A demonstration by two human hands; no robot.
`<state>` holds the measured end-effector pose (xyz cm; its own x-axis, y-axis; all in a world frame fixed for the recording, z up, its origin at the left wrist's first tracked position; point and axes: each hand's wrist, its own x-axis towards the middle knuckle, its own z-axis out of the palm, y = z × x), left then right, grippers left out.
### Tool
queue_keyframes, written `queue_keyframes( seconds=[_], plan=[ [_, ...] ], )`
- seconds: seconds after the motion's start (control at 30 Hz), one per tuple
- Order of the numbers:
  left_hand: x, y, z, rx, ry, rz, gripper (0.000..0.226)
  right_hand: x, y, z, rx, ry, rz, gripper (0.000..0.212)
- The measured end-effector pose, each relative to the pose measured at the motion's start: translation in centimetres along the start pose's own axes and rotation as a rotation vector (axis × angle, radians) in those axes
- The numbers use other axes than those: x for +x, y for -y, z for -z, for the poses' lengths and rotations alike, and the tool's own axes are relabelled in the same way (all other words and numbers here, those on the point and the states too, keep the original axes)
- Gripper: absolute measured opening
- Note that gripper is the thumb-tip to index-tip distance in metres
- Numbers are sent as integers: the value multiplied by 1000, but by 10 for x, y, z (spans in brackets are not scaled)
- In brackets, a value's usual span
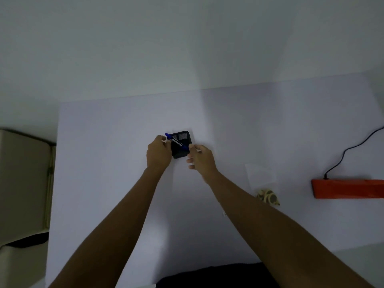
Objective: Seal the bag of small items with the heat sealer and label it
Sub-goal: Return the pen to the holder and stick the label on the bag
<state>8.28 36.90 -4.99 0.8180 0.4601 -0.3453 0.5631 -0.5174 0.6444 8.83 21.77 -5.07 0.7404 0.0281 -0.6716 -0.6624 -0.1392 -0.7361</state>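
Observation:
A blue pen (176, 141) lies slanted over a black mesh pen holder (181, 142) in the middle of the white table (104, 163). My left hand (159, 154) pinches the pen's upper-left end. My right hand (200, 157) pinches its lower-right end. A clear bag (260, 175) lies flat to the right of my right forearm, with small brown and tan items (269, 197) bunched at its near end. The orange heat sealer (349, 188) sits at the right edge of the view, apart from both hands.
A black power cord (353, 146) runs from the sealer's left end up and off to the right. A beige cabinet (22, 183) stands beside the table's left edge. A plain wall rises behind the table.

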Motion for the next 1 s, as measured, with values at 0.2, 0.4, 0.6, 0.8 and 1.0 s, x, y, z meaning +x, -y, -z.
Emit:
queue_keyframes(
  seconds=[0.2, 0.4, 0.6, 0.8, 1.0],
  plan=[
    [-60, -2, -10, 49, -155, -219, 28, -30, -23, 51, 16, -12, -3, 23],
    [-143, 2, -57, -15, 86, -288, 18, -70, -87, 121, -40, -148, -13, 18],
    [-196, 15, -110, 98, 347, -227, 8, -96, -153, 165, -212, -218, -34, 21],
    [-218, 28, -139, 145, 432, -196, 7, -105, -182, 177, -276, -161, -10, 30],
    [-226, 24, -157, 140, 436, -219, 12, -104, -190, 177, -272, -94, 34, 37]
  ],
)
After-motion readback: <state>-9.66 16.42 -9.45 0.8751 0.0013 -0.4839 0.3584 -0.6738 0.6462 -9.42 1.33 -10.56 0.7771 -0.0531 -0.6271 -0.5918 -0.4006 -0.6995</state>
